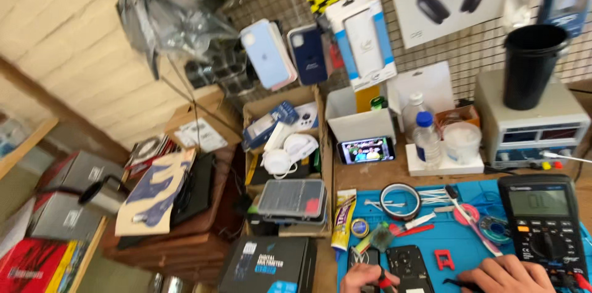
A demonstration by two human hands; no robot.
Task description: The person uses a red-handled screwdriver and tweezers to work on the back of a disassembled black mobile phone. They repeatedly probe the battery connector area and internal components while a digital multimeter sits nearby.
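With the left hand (361,277) pinching a red-tipped probe (383,282) and the right hand (505,273) curled around a dark tool beside the opened phone (408,265) on the blue mat (456,231) (worktop crowded), a slip could scratch its exposed parts.

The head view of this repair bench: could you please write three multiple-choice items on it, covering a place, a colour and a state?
1. Where does the multimeter lie?
A. on the blue mat's right side
B. in the cardboard box
C. on the floor

2. What colour is the cap of the water bottle?
A. red
B. blue
C. white

3. The small phone propped up behind the mat is:
A. dark
B. face down
C. lit

Answers: 1 A, it rests by the right hand; 2 B, the cap shows blue; 3 C, its screen shows a picture.
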